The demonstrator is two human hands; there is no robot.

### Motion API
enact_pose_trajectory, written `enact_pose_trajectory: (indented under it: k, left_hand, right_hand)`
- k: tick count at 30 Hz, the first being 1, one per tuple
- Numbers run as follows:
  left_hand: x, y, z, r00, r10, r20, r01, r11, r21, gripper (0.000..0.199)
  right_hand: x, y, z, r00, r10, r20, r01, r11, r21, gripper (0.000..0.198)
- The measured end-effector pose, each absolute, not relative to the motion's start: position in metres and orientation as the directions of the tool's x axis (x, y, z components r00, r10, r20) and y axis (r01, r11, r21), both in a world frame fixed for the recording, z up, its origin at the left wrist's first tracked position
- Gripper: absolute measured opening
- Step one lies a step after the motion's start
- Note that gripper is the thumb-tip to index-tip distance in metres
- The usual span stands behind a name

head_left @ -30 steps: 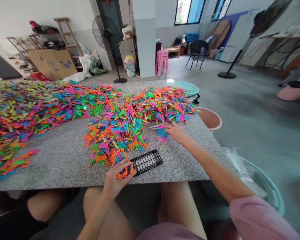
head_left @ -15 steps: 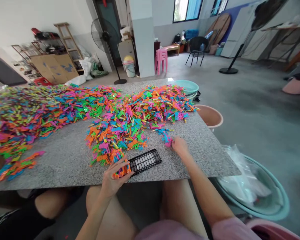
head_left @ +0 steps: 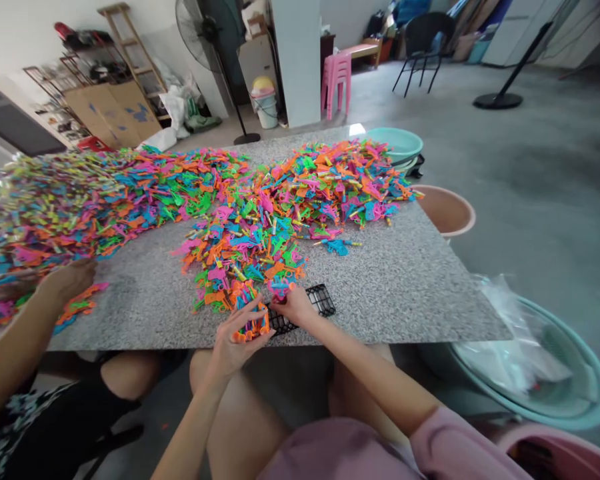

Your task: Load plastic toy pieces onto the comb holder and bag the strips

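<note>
At your far left, a co-worker's hand (head_left: 73, 279) reaches over the near edge of a broad heap (head_left: 115, 200) of bright plastic toys, many of them pistol-shaped. Further along, your left hand (head_left: 233, 339) curls around an upright bunch (head_left: 254, 323) of orange-ended pieces, thumb on the near side and fingers over the top. You have that bunch at the left end of the black basket (head_left: 324, 300); how far down inside it sits, you cannot tell. Just behind lies a second heap (head_left: 265, 223) in orange, pink, green and blue. Your right hand (head_left: 301, 308) pinches a few pink and blue pieces (head_left: 280, 287) above the basket, beside the bunch. Beyond that hand, a blue toy (head_left: 337, 247) lies on the speckled tabletop (head_left: 420, 287). To your right, clear plastic bags (head_left: 510, 353) rest in a teal basin (head_left: 599, 387) below the table edge.
</note>
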State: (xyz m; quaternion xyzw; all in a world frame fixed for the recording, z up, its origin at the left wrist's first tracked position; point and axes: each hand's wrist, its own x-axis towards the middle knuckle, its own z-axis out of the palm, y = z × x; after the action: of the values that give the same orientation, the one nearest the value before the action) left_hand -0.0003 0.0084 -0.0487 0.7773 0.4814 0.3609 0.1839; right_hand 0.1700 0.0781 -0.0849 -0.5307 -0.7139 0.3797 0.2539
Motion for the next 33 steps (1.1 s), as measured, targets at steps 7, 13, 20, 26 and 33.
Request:
enact_pose_trajectory:
  k: [7,13,20,26,33]
  left_hand:
    - [0.0,0.007,-0.046,0.28,0.883,0.377,0.613,-0.467,0.637,0.027]
    - [-0.001,0.007,-0.047,0.29,0.88,0.375,0.601,-0.473,0.645,0.029]
    - [0.002,0.008,-0.043,0.279,0.878,0.39,0.605,-0.475,0.639,0.025]
    - [0.001,0.008,-0.046,0.272,0.878,0.395,0.619,-0.474,0.627,0.027]
    - [-0.005,0.012,-0.041,0.36,0.805,0.472,0.706,-0.566,0.427,0.029]
  right_hand:
    - [0.17,0.095,-0.078,-0.367,0.93,-0.01,0.567,0.215,-0.795,0.011]
    - [0.187,0.094,-0.088,-0.335,0.942,0.002,0.21,0.077,-0.975,0.011]
    - [0.171,0.094,-0.091,-0.444,0.895,-0.031,0.236,0.084,-0.968,0.031]
    - [0.157,0.096,-0.083,-0.53,0.848,0.014,0.598,0.386,-0.702,0.038]
    - [0.153,0.111,-0.07,-0.66,0.751,0.007,0.616,0.546,-0.567,0.028]
